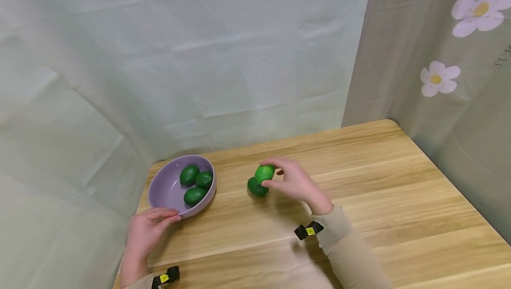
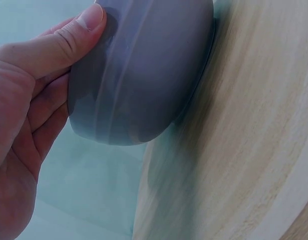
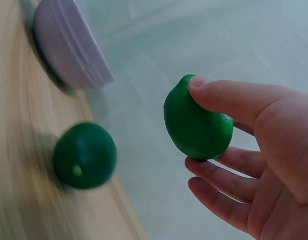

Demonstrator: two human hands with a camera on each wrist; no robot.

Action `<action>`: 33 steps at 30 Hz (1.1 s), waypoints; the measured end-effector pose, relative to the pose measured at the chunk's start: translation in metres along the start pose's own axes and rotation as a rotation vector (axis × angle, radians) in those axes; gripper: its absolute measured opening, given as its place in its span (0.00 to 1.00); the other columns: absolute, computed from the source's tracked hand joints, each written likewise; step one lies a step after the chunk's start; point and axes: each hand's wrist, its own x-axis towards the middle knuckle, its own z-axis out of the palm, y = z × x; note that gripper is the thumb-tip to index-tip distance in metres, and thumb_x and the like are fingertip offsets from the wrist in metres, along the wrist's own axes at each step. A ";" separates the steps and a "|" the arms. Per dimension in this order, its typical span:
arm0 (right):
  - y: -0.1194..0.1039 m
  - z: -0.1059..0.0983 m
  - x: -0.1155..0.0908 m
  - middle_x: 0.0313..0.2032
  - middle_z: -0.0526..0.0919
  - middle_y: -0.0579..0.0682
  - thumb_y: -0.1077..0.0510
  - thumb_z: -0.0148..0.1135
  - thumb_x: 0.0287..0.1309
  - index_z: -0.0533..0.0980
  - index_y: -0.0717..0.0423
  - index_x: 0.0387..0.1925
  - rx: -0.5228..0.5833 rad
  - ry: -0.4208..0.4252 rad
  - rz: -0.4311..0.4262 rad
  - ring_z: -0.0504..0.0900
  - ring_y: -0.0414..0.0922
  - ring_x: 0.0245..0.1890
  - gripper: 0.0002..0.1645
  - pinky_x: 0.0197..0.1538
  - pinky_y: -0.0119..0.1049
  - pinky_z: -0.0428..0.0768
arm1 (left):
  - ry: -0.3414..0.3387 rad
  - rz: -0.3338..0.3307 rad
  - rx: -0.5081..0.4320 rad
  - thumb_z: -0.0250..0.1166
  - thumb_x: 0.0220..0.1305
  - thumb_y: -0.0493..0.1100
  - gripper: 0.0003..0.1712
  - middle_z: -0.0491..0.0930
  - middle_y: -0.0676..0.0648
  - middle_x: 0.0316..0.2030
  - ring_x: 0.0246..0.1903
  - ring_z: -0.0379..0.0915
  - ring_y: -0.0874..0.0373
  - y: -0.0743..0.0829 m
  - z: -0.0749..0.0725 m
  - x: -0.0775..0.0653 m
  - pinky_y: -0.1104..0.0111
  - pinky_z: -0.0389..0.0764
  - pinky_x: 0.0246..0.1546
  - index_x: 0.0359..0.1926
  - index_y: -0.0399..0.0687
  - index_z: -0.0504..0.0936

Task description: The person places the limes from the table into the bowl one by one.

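Note:
A purple bowl (image 1: 169, 193) stands at the table's left end with three green limes (image 1: 194, 196) inside. My left hand (image 1: 149, 229) pinches the bowl's near rim; in the left wrist view the thumb (image 2: 88, 22) lies on the outer wall. Near the middle of the table my right hand (image 1: 293, 180) holds a bright green lime (image 3: 199, 122) between thumb and fingertips, raised above the tabletop. Just below and left of it, another lime (image 1: 257, 187) rests on the wood, seen apart from the held one in the right wrist view.
The wooden table (image 1: 383, 191) stretches away to the right. Pale cloth (image 1: 247, 58) hangs behind its far edge and along the left, and a curtain with flowers (image 1: 439, 78) hangs on the right. Each wrist carries a black strap-on camera (image 1: 308, 230).

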 end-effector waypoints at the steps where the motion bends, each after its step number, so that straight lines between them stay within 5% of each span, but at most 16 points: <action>1: -0.002 0.003 0.003 0.53 0.81 0.36 0.49 0.76 0.54 0.78 0.43 0.58 -0.008 -0.009 -0.007 0.78 0.36 0.48 0.30 0.47 0.40 0.82 | 0.000 0.000 -0.003 0.83 0.42 0.36 0.13 0.87 0.57 0.29 0.34 0.78 0.78 0.000 0.001 0.000 0.88 0.70 0.43 0.25 0.59 0.91; 22: -0.043 0.057 0.048 0.54 0.81 0.38 0.41 0.74 0.54 0.78 0.43 0.59 -0.192 -0.168 -0.222 0.76 0.32 0.52 0.31 0.56 0.29 0.74 | -0.028 -0.018 0.034 0.81 0.46 0.40 0.10 0.86 0.62 0.29 0.34 0.81 0.71 0.007 0.007 0.004 0.87 0.70 0.41 0.26 0.62 0.91; 33: -0.053 0.076 0.058 0.58 0.79 0.40 0.42 0.72 0.57 0.77 0.42 0.60 -0.221 -0.205 -0.207 0.76 0.35 0.56 0.31 0.58 0.29 0.74 | -0.033 -0.020 0.038 0.81 0.47 0.43 0.09 0.86 0.64 0.29 0.34 0.80 0.71 0.008 0.010 0.006 0.85 0.71 0.40 0.27 0.64 0.90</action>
